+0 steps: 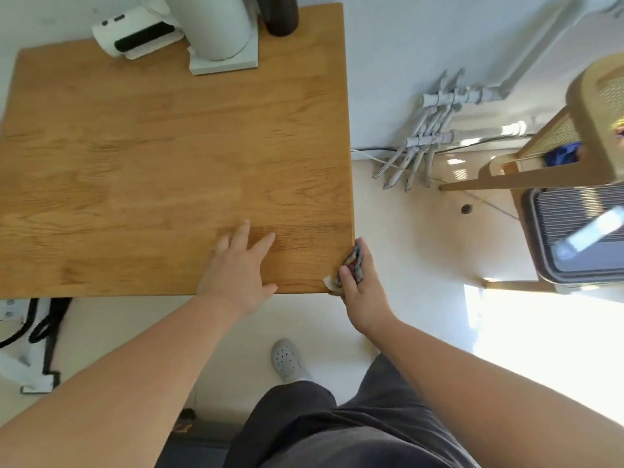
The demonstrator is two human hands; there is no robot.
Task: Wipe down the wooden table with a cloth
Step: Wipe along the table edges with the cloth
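The wooden table fills the upper left of the head view, its top honey-coloured with visible grain. My left hand lies flat on the top near the front edge, fingers spread and holding nothing. My right hand grips a small bunched patterned cloth and presses it against the table's front right corner, along the right side edge. Most of the cloth is hidden between my fingers and the edge.
At the table's back stand a white cylinder on a square base, a white device with a black panel and a dark bottle. Right of the table are wall pipes, a cane chair and a grey appliance. Cables hang lower left.
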